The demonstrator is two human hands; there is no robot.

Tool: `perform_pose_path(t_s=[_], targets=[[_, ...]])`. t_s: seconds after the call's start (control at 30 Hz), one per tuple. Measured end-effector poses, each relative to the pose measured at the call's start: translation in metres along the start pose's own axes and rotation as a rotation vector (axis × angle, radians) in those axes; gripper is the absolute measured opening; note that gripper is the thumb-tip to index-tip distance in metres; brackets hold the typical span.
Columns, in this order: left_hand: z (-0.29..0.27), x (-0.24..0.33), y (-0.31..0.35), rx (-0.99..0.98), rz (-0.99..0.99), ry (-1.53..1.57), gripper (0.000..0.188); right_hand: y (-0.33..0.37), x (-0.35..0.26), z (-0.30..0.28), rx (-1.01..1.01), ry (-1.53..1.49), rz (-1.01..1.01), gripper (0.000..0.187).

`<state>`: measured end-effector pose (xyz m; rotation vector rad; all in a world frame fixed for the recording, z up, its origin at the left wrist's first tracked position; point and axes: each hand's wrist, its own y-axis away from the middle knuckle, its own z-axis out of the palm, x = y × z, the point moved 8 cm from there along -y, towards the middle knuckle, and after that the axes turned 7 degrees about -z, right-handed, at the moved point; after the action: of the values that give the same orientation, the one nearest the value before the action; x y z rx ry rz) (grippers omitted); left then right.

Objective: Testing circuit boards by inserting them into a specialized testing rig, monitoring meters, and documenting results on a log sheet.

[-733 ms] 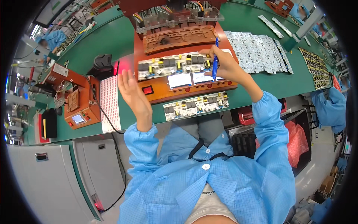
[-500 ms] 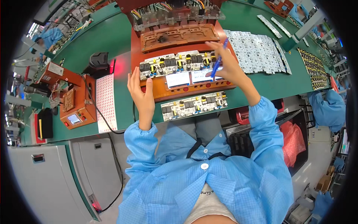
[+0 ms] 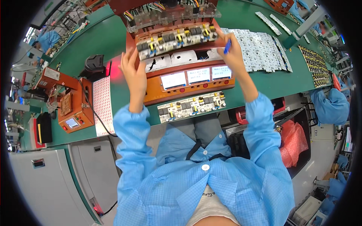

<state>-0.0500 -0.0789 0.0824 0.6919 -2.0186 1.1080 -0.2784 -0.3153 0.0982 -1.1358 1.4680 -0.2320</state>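
A long circuit board (image 3: 177, 40) packed with black, yellow and blue components is lifted over the bed of a red-orange test fixture (image 3: 154, 85). My left hand (image 3: 135, 73) grips its left end with fingers and thumb. At the right end, my right hand (image 3: 233, 54) grips the board and also keeps a blue pen (image 3: 227, 46) between its fingers. Three small lit screens (image 3: 199, 77) line the fixture's front. A second, similar circuit board (image 3: 191, 107) lies on the green table between the fixture and me.
Wired probes on a clear plate (image 3: 173, 23) hang behind the lifted board. Right of the fixture lie sheets of white panels (image 3: 260, 51). Leftward are a label sheet (image 3: 102, 107), a black scanner (image 3: 96, 64) with red light, and a smaller orange machine (image 3: 75, 100).
Both hands have moved away from me with the board, raising it toward the back of the fixture. My right hand has gone from above the screens to the board's right end.
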Motion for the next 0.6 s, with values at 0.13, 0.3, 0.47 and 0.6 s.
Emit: perform_pose_path(t_s=[0.13, 0.3, 0.47, 0.6], targets=[[0.020, -0.025, -0.049, -0.044, -0.052, -0.216, 0.045, -0.035, 0.025, 0.011, -0.046, 0.053, -0.002, 0.030], [0.023, -0.034, -0.057, -0.067, -0.118, -0.288, 0.042, -0.027, 0.021, 0.015, -0.249, 0.343, 0.050, 0.024], [0.010, -0.029, -0.048, -0.037, -0.101, -0.121, 0.047, -0.043, -0.027, -0.012, 0.126, 0.351, -0.272, 0.015], [-0.033, 0.017, -0.001, 0.126, -0.072, 0.090, 0.051, -0.122, -0.103, -0.052, 0.420, 0.551, -0.617, 0.027]])
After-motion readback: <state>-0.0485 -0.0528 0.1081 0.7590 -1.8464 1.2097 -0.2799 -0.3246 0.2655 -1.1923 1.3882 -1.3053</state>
